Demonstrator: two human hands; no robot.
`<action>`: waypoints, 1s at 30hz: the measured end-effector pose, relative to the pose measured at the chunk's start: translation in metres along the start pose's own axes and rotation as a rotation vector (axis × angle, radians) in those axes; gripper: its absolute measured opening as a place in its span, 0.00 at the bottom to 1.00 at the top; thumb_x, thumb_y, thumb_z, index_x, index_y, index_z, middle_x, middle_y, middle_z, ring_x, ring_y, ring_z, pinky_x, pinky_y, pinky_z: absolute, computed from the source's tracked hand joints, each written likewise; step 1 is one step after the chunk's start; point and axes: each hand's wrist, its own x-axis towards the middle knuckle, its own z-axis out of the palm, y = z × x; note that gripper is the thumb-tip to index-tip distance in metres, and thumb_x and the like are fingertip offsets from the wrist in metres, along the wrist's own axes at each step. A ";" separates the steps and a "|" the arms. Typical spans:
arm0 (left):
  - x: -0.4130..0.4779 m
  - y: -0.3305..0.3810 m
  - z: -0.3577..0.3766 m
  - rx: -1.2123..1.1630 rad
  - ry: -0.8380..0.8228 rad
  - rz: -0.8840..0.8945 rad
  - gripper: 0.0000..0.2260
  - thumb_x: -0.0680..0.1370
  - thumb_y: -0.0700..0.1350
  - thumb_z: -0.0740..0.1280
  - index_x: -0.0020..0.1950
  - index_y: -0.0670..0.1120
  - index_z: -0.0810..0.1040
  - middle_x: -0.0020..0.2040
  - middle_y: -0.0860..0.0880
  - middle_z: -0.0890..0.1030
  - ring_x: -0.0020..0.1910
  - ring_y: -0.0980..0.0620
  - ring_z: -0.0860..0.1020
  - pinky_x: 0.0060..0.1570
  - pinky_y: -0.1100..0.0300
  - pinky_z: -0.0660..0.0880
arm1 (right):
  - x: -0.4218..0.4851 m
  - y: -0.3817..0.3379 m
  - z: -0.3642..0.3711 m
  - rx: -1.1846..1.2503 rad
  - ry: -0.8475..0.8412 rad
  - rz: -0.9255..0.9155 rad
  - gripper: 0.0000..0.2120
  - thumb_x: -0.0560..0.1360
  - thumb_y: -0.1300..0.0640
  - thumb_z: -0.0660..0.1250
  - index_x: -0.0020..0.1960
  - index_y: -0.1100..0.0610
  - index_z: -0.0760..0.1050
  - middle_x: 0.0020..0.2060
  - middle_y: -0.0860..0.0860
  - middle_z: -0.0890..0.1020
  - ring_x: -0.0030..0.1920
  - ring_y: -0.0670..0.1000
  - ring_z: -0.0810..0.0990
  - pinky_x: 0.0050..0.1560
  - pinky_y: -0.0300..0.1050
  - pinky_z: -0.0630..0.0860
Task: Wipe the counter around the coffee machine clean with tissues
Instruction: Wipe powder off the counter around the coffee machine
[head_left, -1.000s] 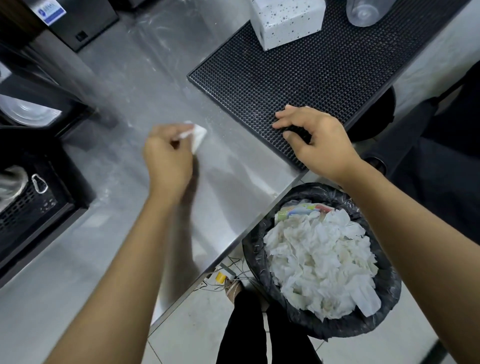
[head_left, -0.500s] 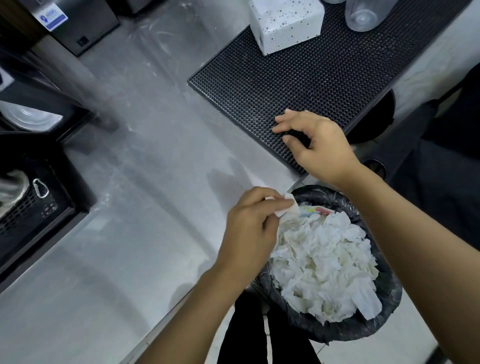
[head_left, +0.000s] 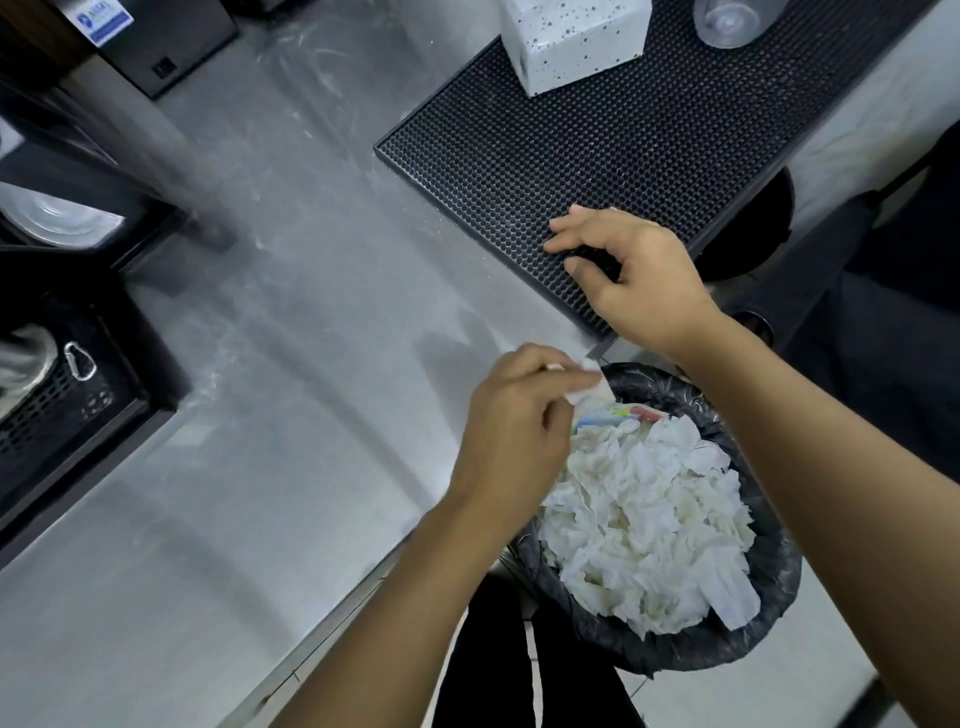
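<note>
Tissue (head_left: 745, 391), used: pinched in left hand (head_left: 519, 421) fingers above bin (head_left: 769, 613) rim at five o'clock off the table (head_left: 291, 364), likely for discarding. Right hand (head_left: 636, 280): fingers spread, empty, steadying bar mat (head_left: 597, 140).

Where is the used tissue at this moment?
In the head view, the tissue is pinched in the left hand, at the counter's front edge above the near rim of the bin, just below the right hand.

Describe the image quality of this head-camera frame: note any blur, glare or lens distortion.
Head view: wide-angle lens bends the black mat edges; soft glare streaks the steel counter; left hand slightly motion-blurred; binned tissues fairly sharp.
</note>
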 end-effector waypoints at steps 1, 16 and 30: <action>0.004 -0.002 -0.004 -0.046 0.042 -0.050 0.16 0.73 0.28 0.64 0.51 0.45 0.85 0.48 0.53 0.78 0.41 0.60 0.75 0.43 0.70 0.70 | 0.000 0.000 0.000 -0.002 -0.004 0.004 0.12 0.77 0.64 0.65 0.58 0.56 0.81 0.62 0.49 0.80 0.69 0.46 0.71 0.75 0.48 0.59; 0.004 -0.020 -0.028 -0.031 0.350 -0.183 0.12 0.75 0.32 0.66 0.50 0.45 0.85 0.48 0.53 0.77 0.45 0.58 0.77 0.48 0.62 0.75 | -0.001 -0.002 -0.001 -0.002 0.002 -0.002 0.12 0.77 0.64 0.65 0.58 0.56 0.80 0.62 0.48 0.79 0.69 0.45 0.71 0.75 0.47 0.59; -0.018 -0.022 -0.035 -0.045 0.518 -0.330 0.14 0.74 0.30 0.66 0.48 0.47 0.85 0.47 0.54 0.77 0.46 0.65 0.76 0.47 0.73 0.71 | -0.002 -0.003 0.000 -0.016 0.014 -0.035 0.12 0.77 0.65 0.65 0.58 0.58 0.81 0.61 0.49 0.79 0.68 0.47 0.72 0.73 0.37 0.59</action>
